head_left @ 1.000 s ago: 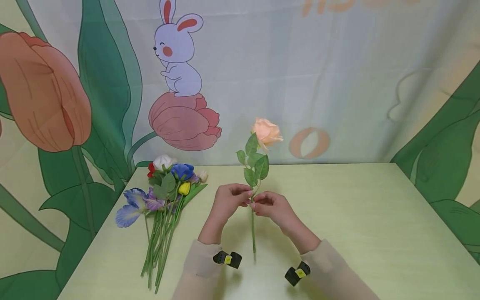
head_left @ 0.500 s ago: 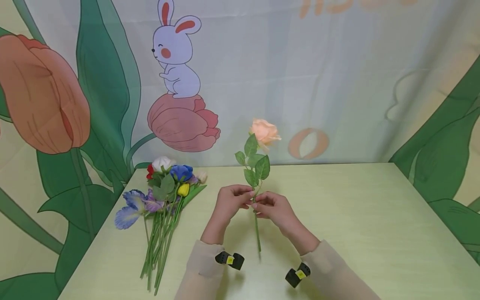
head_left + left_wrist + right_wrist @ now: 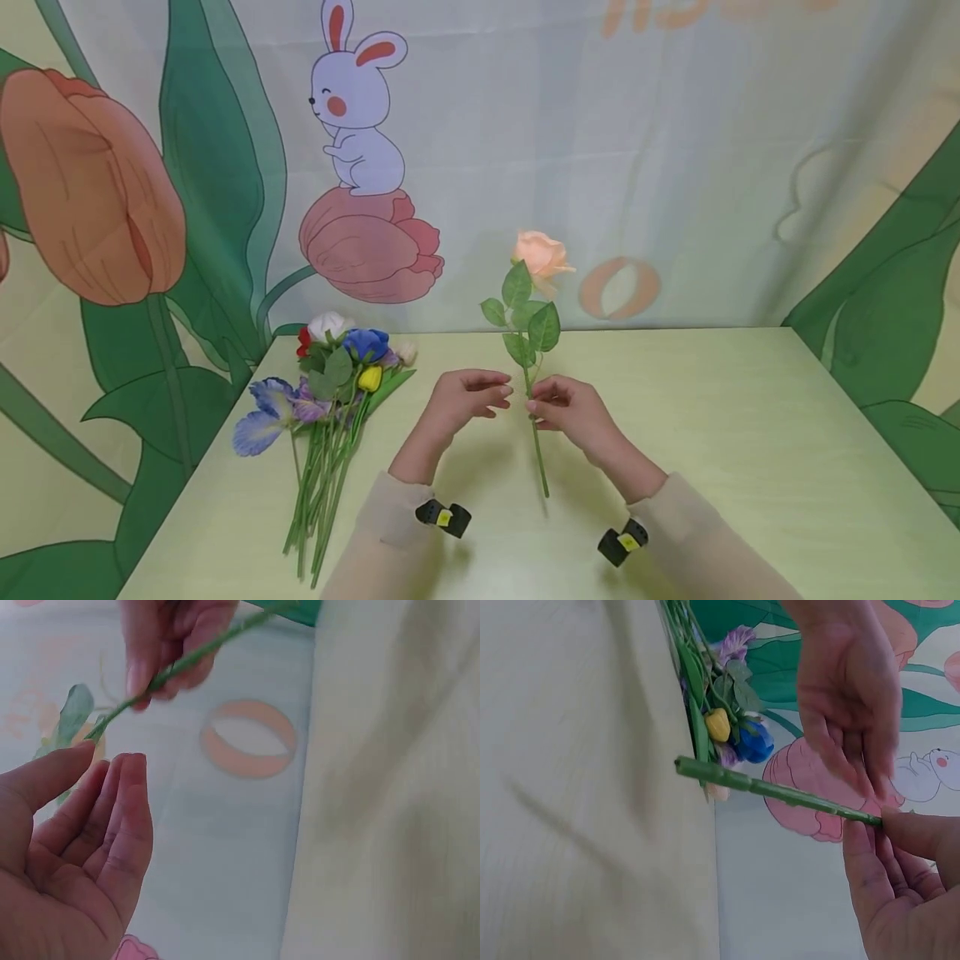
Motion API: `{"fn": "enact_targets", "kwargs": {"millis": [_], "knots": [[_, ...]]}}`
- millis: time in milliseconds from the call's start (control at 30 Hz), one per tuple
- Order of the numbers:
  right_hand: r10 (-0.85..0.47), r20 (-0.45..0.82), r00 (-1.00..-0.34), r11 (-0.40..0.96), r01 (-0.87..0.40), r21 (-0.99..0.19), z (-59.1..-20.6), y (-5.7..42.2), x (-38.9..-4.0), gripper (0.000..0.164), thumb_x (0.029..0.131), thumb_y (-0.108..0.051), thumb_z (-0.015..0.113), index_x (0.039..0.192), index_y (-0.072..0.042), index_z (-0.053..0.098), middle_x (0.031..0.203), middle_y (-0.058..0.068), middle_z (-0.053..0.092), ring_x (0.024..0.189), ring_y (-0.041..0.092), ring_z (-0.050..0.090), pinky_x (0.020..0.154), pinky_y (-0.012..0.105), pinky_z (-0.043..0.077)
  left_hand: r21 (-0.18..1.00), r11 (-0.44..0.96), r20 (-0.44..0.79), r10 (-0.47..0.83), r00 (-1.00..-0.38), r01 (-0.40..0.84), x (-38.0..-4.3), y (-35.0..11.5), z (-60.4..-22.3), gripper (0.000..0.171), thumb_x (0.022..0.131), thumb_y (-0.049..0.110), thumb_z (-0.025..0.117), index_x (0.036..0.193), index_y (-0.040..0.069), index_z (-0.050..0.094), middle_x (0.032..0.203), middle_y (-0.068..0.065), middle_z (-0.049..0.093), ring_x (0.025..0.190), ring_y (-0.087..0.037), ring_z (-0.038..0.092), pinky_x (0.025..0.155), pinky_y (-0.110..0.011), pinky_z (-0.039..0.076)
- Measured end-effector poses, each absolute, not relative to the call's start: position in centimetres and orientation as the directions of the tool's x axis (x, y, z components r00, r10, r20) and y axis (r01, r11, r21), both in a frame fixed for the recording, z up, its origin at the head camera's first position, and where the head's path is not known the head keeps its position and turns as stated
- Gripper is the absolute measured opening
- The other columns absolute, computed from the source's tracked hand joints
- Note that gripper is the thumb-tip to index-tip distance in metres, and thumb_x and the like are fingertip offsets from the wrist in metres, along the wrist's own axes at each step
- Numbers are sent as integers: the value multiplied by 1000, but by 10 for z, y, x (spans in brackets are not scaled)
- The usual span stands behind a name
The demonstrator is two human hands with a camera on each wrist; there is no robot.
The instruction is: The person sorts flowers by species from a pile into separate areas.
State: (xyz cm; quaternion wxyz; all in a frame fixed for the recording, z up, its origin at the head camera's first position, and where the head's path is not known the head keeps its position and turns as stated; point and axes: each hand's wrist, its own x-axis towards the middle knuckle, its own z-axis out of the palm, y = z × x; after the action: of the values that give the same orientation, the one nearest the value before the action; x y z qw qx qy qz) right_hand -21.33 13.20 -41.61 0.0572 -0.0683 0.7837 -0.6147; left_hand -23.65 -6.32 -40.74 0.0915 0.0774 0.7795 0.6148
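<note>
A peach artificial rose [image 3: 542, 254] with green leaves stands nearly upright, its stem leaning so the lower end points down and right. My right hand [image 3: 572, 412] pinches the stem [image 3: 795, 796] between thumb and fingertips, below the leaves. The cut end of the stem hangs above the table and casts a shadow on it. Just left of the stem is my left hand [image 3: 474, 396], fingers loosely bent with nothing between them. In the left wrist view the left hand's fingertips [image 3: 133, 759] lie close below the stem, thumb apart from the fingers.
On the left of the table [image 3: 712, 417] lies a bunch of artificial flowers [image 3: 330, 392] in white, red, blue, yellow and purple, stems toward the front. Behind the table hangs a cloth backdrop [image 3: 675, 167] printed with tulips and a rabbit.
My left hand has let go of the stem and moved slightly left of it. The right hand has carried the rose a little to the right, and the rose's lower end swings right.
</note>
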Motion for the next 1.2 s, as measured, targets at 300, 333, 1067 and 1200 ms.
{"fn": "enact_targets", "kwargs": {"millis": [300, 333, 1067, 1200], "knots": [[-183, -22, -983, 342, -42, -939, -413, 182, -214, 25, 96, -7, 61, 113, 10, 58, 100, 15, 68, 83, 7, 64, 76, 27, 60, 889, 454, -36, 200, -979, 60, -227, -115, -407, 23, 92, 16, 69, 111, 3, 73, 102, -15, 76, 88, -20, 72, 75, -28, 59], [-176, -27, -984, 355, -38, -934, -413, 188, -214, 25, 96, -8, 61, 113, 10, 58, 101, 14, 68, 83, 7, 63, 75, 26, 60, 876, 477, -24, 196, -980, 74, -226, -123, -407, 24, 92, 15, 68, 112, 3, 73, 102, -16, 76, 87, -20, 72, 74, -28, 59], [-75, -18, -997, 586, -29, -810, -404, 314, -191, 44, 101, -24, 56, 130, 9, 54, 112, 1, 69, 86, -12, 62, 78, 20, 58, 748, 661, -35, -44, -998, -55, -195, -251, -414, 36, 100, 20, 57, 124, -5, 65, 116, -25, 69, 98, -31, 71, 84, -42, 59], [-67, -27, -997, 613, -19, -790, -407, 327, -187, 45, 101, -24, 56, 131, 10, 53, 106, -12, 66, 84, -12, 62, 76, 19, 57, 727, 683, -47, -49, -998, -68, -193, -259, -421, 34, 99, 18, 57, 122, -5, 66, 117, -25, 69, 101, -34, 69, 88, -46, 57]]}}
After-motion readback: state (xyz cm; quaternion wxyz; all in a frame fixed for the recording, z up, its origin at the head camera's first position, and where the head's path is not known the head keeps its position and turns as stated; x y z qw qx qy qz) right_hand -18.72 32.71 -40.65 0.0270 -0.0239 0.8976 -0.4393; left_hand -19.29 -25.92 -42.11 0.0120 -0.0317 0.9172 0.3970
